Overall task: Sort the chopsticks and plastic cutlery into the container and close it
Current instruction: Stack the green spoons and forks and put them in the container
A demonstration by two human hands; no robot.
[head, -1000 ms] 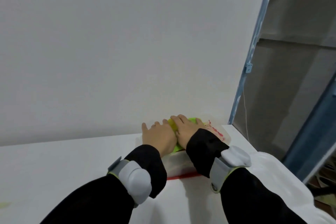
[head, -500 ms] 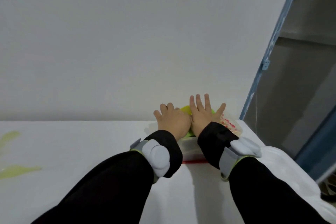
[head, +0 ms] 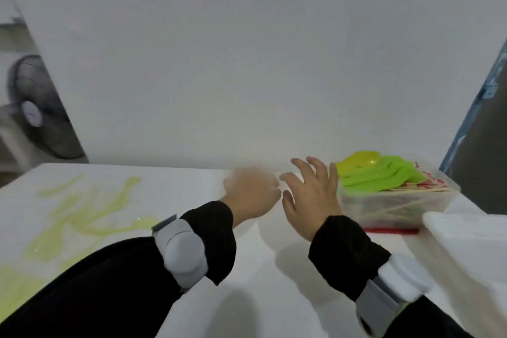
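A clear plastic container (head: 439, 200) stands at the far right of the white table, without a lid on it. Green plastic cutlery (head: 384, 175) is piled on top inside it, with wooden chopsticks (head: 406, 189) in red-printed wrappers below. A red chopstick wrapper edge (head: 392, 231) shows at the container's front. My right hand (head: 310, 195) hovers just left of the container, fingers spread, holding nothing. My left hand (head: 251, 195) is blurred beside it, further left, and seems empty. A white lid-like piece (head: 466, 241) lies at the right front.
Yellow-green stains (head: 82, 208) spread over the left part of the white table (head: 192, 181). A dark fan (head: 33, 110) stands beyond the table's far left corner. A white wall rises behind, and a blue door frame (head: 477, 96) is at the right.
Both hands have lifted off the cutlery in the container and moved left, away from it. The view has swung left, showing the stained table and the fan.
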